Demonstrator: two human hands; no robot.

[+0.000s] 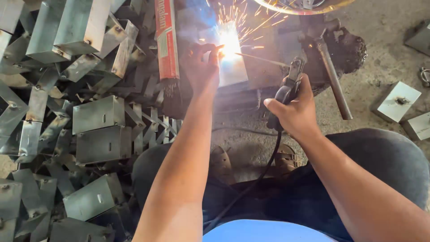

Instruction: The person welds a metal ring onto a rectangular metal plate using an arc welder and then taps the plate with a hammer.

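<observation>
At the far left lies a heap of metal boxes [98, 114], folded from thin grey sheet, with flat faces, sharp corners and small slots; they look stiff, light for their bulk and rough on the cut edges. Just right of the heap stands a red packet of welding rods [166, 40], open at the bottom so that the grey rod ends show.

The left hand [202, 67] reaches forward to the metal piece [233, 62], a flat-faced box of the same sheet that sits on the ground in front of the knees. The fingers are curled against its near left edge, steadying it; glare hides exactly how they grip. It is probably hot near the seam, so the far-from-spark edge is the safest hold, and its thin walls should not bend under a hand.

A white arc with orange sparks burns on the piece, where the tip of the thin rod [262, 59] meets it. The right hand [295, 110] is clenched around the dark rod holder [289, 87], from which a black cable [255, 179] hangs between the legs. The holder looks solid, its handle insulated.

Further right a hammer [333, 78] with a rusty pipe handle rests on the gritty concrete floor [380, 58], and small flat plates [396, 101] lie beyond.
</observation>
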